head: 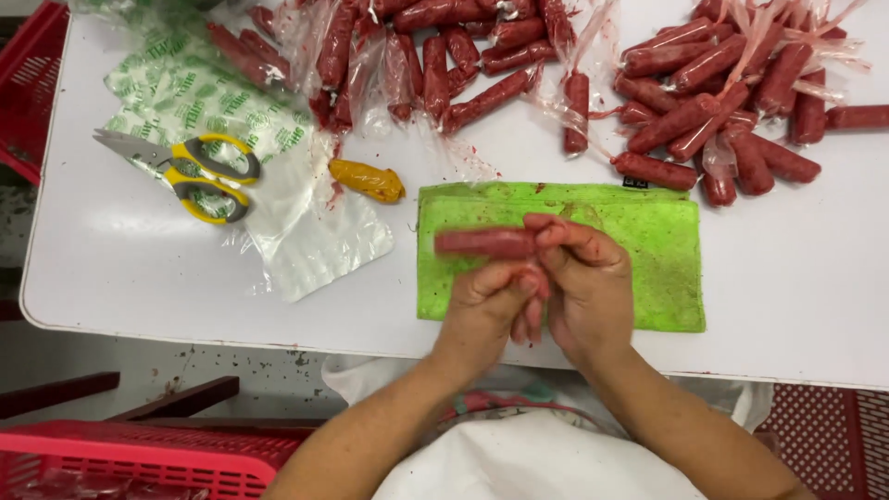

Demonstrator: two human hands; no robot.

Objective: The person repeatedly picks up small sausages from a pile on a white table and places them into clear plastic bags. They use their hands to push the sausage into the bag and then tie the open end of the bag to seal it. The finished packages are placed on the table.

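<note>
right hand [582, 268] pinches the red sausage [483, 243] by its right end, long axis pointing left; left hand [491, 301] curls closed just beneath it, over the green cloth [657, 250].

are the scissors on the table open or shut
Shut. The scissors lie flat on the printed bags, blades together in a single point and the yellow handle loops close against each other.

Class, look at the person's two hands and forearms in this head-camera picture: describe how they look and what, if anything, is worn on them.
Both forearms are bare, with no sleeves, gloves, watch or rings visible. The left hand and right hand carry reddish smears on the fingers. A white garment, apron-like, covers the lap below the arms.
</note>
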